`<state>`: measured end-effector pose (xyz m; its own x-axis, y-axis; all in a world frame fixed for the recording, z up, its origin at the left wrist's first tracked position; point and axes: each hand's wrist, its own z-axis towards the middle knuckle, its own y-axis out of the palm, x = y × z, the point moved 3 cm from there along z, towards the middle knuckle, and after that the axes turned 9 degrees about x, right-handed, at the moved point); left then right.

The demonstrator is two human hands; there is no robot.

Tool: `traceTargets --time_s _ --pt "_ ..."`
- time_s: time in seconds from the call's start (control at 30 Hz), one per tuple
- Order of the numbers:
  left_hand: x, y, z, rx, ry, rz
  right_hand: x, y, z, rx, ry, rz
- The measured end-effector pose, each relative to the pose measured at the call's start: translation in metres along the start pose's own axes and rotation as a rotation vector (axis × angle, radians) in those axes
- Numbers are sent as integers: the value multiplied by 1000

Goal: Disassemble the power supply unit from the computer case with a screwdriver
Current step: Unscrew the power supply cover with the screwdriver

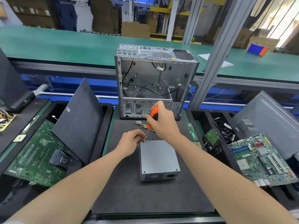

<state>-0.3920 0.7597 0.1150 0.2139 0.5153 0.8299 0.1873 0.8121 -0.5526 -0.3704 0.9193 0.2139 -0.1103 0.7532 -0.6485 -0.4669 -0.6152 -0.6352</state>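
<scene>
Right hand [163,122] clamps an orange-handled screwdriver [152,113]; left hand [131,141] pinches its shaft, tip at eleven o'clock on the grey metal power supply box [159,157], six o'clock from the open steel case [155,78]. Nobody braces the box, so the tip could skid.

Tally reads: computer case [155,81] 1; power supply unit [159,157] 1; screwdriver [151,118] 1; hands 2, left hand [131,143] and right hand [161,122]; motherboards 2, left motherboard [35,156] and right motherboard [262,160]; leaning dark panels 2, left panel [79,120] and right panel [267,120] (far-left dark shape [11,88] unclear, not counted); hard drive [212,138] 1.
</scene>
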Motion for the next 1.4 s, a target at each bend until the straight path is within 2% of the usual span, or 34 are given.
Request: traceTargets --time_s 1.03,1.4 --pt "-8 3 -1 3 4 -24 -8 -1 -1 -30 -15 12" --pt "-11 2 1 -17 19 -18 -16 -6 10 -165 -50 -20"
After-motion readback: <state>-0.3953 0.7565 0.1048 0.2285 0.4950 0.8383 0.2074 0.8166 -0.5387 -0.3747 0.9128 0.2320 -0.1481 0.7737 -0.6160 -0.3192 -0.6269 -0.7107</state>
